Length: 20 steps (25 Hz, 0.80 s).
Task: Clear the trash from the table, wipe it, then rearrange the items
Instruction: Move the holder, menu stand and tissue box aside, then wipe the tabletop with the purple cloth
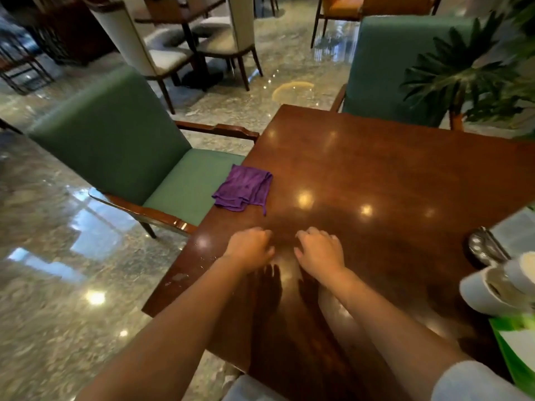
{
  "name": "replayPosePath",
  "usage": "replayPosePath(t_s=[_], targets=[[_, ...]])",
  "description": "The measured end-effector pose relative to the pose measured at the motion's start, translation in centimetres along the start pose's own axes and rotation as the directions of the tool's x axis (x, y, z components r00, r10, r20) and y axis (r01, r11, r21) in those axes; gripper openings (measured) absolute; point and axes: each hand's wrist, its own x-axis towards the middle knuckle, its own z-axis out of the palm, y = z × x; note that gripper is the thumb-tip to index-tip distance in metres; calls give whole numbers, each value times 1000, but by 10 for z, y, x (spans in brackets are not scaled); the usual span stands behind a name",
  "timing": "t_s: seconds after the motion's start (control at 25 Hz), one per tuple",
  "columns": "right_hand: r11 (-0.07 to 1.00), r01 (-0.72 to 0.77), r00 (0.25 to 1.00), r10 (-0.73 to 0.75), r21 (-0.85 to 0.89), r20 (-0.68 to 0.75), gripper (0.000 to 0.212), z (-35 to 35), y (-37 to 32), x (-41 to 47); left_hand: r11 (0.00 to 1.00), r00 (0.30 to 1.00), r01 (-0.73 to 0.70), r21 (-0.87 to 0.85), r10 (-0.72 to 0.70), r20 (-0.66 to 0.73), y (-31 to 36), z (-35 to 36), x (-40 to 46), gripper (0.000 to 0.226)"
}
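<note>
1. Over the near half of the dark wooden table (376,169), both bare hands hover side by side, palms down, with their reflections visible in the polished top beneath them.
2. Left hand (250,248): fingers curled loosely inward, nothing grasped.
3. Right hand (320,250): fingers likewise curled loosely, nothing grasped; a white sleeve (474,383) covers its upper arm.
4. Purple cloth (244,188): folded and lying flat at the table's left edge, at 11 o'clock from the left hand, clearly apart from it. One corner slightly overhangs the edge toward the green chair (115,140).
5. White cups (492,287): grouped at the table's right edge, at 3 o'clock from the right hand, well apart from it. Contents cannot be determined.
6. Metal item (483,246): positioned just behind the cups; too blurred to identify.
7. Green-and-white sheet (518,342): lies at 4 o'clock, near the lower right corner.
8. Second green chair (388,68): stands at the far side, at 12 o'clock, beside a leafy plant (463,70).
</note>
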Motion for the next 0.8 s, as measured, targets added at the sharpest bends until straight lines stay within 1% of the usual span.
replayPosePath(t_s=[0.16,0.28,0.44,0.56,0.64,0.68,0.72,0.8], targets=[[999,-3,998,6,43,-64,31,-3,-41,80,999,996,45,-2,-45,-74,-82,-25,43,40],[997,-26,997,31,73,-75,40,10,-65,140,1000,995,22,-15,-24,-96,-134,-29,90,43],[993,-116,990,116,-2,-80,53,39,-84,222,999,999,-44,13,44,-6,-181,-16,162,60],[985,-167,985,167,-34,28,62,68,-87,259,995,993,-87,39,84,88,-197,5,202,63],[983,-183,977,184,-25,111,64,83,-87,267,993,981,-114,0,113,161,-203,17,213,64],[981,-192,972,192,-10,134,63,88,-88,270,992,980,-116,-45,121,157,-204,21,214,64],[979,-204,970,200,14,140,61,93,-89,271,989,984,-116,-88,126,124,-205,25,214,62],[972,-223,971,216,66,106,55,98,-91,271,985,993,-115,-127,116,1,-204,30,209,56]])
